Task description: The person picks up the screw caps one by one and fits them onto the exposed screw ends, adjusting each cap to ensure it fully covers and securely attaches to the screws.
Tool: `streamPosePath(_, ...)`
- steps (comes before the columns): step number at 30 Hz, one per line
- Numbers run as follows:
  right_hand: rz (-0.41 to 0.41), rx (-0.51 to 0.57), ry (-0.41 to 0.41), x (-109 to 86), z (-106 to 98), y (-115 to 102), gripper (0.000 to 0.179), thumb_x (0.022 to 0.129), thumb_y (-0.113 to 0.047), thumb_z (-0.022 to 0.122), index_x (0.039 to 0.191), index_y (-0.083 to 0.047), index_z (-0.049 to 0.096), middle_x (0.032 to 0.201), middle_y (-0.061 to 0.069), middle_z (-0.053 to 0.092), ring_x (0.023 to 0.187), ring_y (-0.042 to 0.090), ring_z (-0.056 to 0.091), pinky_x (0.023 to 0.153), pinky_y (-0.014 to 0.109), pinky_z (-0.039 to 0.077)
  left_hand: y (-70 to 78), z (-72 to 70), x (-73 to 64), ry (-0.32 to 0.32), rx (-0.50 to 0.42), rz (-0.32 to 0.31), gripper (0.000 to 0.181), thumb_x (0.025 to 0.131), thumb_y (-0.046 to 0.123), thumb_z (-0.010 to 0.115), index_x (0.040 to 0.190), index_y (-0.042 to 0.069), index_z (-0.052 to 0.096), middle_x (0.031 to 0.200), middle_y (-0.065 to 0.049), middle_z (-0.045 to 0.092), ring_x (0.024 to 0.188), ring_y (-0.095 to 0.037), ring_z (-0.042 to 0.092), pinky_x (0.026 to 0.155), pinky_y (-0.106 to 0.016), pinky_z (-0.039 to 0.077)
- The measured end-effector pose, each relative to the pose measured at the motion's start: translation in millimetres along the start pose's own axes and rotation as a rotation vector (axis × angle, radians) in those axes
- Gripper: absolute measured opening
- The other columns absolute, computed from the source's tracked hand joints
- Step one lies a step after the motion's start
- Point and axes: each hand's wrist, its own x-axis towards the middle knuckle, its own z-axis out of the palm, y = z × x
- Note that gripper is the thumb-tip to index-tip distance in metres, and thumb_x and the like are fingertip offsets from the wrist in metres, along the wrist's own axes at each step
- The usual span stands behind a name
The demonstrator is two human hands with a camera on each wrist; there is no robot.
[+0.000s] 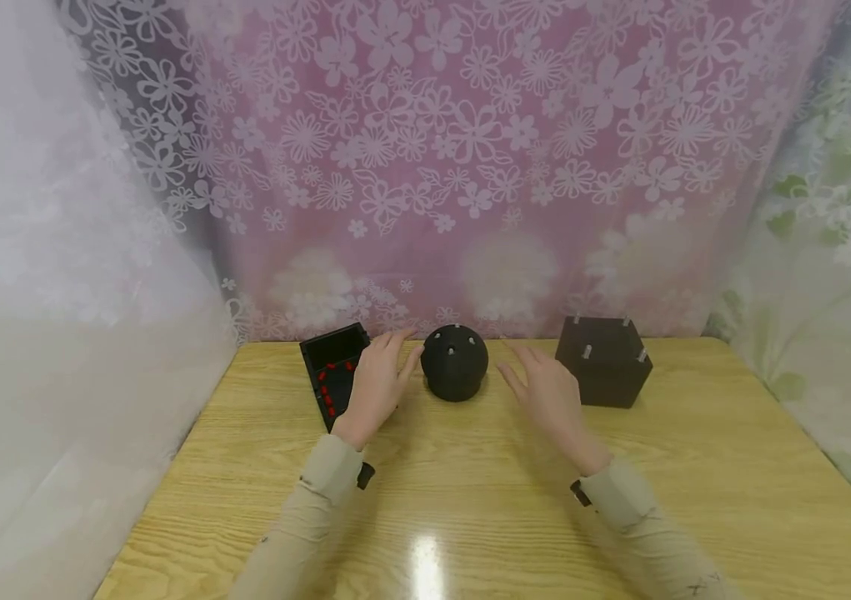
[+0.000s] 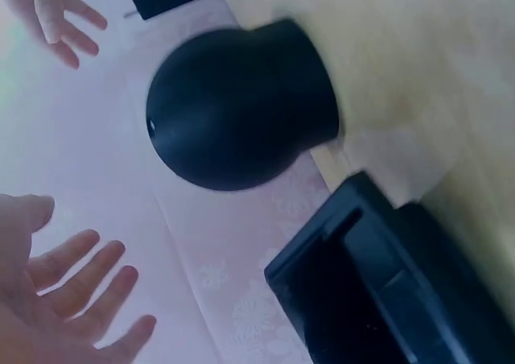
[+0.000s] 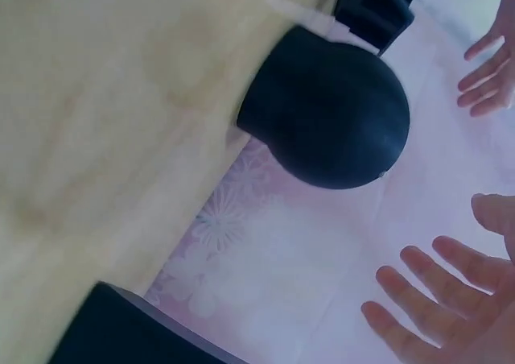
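Note:
A black dome-topped object [image 1: 455, 362] with small grey pegs on top stands on the table between my two hands. Its round head sits on a narrower cylindrical base, seen side-on in the left wrist view. My left hand [image 1: 378, 379] is raised to the left of it, fingers extended and holding nothing, and covers part of an open black box [image 1: 310, 367] with small red pieces inside. On the other side, my right hand [image 1: 551, 398] has its fingers spread apart, thumb toward the dome, and holds nothing. Both hands stay apart from the dome in the wrist views.
To the right of the right hand stands a black angular block [image 1: 608, 367] with several grey pegs on its top. The wooden table [image 1: 470, 500] ends at a pink flowered curtain [image 1: 470, 167] behind the objects. Pale curtains hang at both sides.

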Motion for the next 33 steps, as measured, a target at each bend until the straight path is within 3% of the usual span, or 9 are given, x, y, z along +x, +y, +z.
streamPosePath(3,-0.020,0.008,-0.049,16.7,6,4,0.047,0.099,-0.031,0.069,0.141,-0.011,0.060,0.128,0.017,0.067,0.081,0.035,0.070,0.060,0.047,0.057,-4.5,2.3,14.5,-0.051,-0.023,-0.016,0.046,0.104,0.032,0.059,0.144,0.008,0.056,0.140,-0.013,0.059,0.129,-0.033,0.055,0.111,-0.051,0.043)
streamPosePath(7,-0.003,0.021,-0.152,32.6,18,7,0.054,0.101,-0.036,0.064,0.146,-0.009,0.054,0.138,0.019,0.060,0.098,0.037,0.070,0.069,0.048,0.059,-10.6,13.9,26.9,-0.175,-0.007,-0.028,0.058,0.105,0.039,0.056,0.153,0.008,0.044,0.155,-0.012,0.045,0.143,-0.032,0.041,0.120,-0.052,0.031)
streamPosePath(10,-0.004,-0.018,-0.209,39.4,30,8,0.063,0.100,-0.044,0.063,0.150,-0.007,0.048,0.141,0.021,0.058,0.092,0.036,0.070,0.065,0.046,0.058,-15.3,25.2,31.1,-0.261,0.049,-0.025,0.068,0.105,0.046,0.051,0.159,0.009,0.033,0.163,-0.012,0.033,0.150,-0.032,0.031,0.124,-0.051,0.022)
streamPosePath(12,-0.023,-0.049,-0.238,42.3,37,7,0.070,0.100,-0.048,0.062,0.152,-0.005,0.044,0.143,0.022,0.056,0.095,0.036,0.069,0.070,0.046,0.059,-19.2,31.5,32.3,-0.302,0.079,-0.014,0.073,0.104,0.050,0.049,0.160,0.009,0.028,0.165,-0.013,0.028,0.152,-0.033,0.025,0.124,-0.053,0.019)
streamPosePath(14,-0.047,-0.068,-0.255,44.6,44,7,0.075,0.098,-0.051,0.062,0.153,-0.003,0.042,0.145,0.023,0.053,0.107,0.037,0.067,0.082,0.048,0.059,-22.8,35.8,33.2,-0.338,0.106,-0.007,0.075,0.104,0.052,0.048,0.162,0.010,0.025,0.166,-0.012,0.025,0.153,-0.035,0.021,0.123,-0.057,0.017)
streamPosePath(18,-0.089,-0.117,-0.294,47.6,54,8,0.081,0.097,-0.054,0.060,0.155,-0.002,0.039,0.152,0.021,0.047,0.139,0.038,0.047,0.105,0.055,0.047,-29.7,42.0,34.3,-0.405,0.141,0.018,0.077,0.103,0.055,0.046,0.163,0.013,0.022,0.168,-0.009,0.022,0.155,-0.035,0.013,0.121,-0.065,0.012)
streamPosePath(26,-0.116,-0.191,-0.344,47.7,62,10,0.079,0.098,-0.055,0.057,0.156,-0.005,0.038,0.155,0.015,0.045,0.148,0.034,0.035,0.114,0.059,0.036,-38.5,48.4,36.4,-0.473,0.180,0.061,0.075,0.104,0.056,0.042,0.164,0.017,0.018,0.167,-0.008,0.026,0.157,-0.029,0.008,0.120,-0.068,0.007)
streamPosePath(33,-0.162,-0.214,-0.312,46.9,63,13,0.076,0.099,-0.054,0.056,0.154,-0.003,0.042,0.154,0.016,0.047,0.147,0.032,0.036,0.116,0.056,0.035,-38.2,47.8,38.5,-0.478,0.164,0.059,0.074,0.103,0.056,0.043,0.163,0.018,0.022,0.162,-0.012,0.035,0.157,-0.028,0.008,0.121,-0.067,0.002)
